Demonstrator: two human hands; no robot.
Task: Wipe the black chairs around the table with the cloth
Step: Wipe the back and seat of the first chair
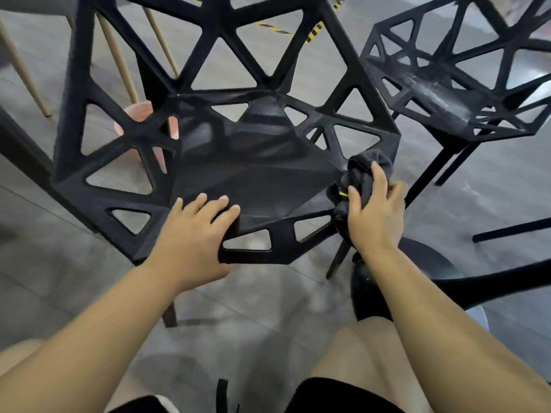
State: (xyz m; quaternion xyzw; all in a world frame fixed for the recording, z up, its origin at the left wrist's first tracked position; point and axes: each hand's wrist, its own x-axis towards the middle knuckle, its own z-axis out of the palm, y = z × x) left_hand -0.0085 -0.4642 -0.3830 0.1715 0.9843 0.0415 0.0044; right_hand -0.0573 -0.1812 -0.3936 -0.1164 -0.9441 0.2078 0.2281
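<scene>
A black chair with triangular cut-outs fills the middle of the head view, its seat facing me. My left hand lies on the seat's front edge, fingers straight on top and the thumb under the rim. My right hand grips a bunched dark grey cloth against the seat's front right corner. A second black chair of the same kind stands at the upper right, with pale dusty streaks on its seat.
A dark table edge runs along the left. Wooden chair legs and a pink stool show behind the near chair. Yellow-black tape lies on the grey floor. A black foot and bar sit at right.
</scene>
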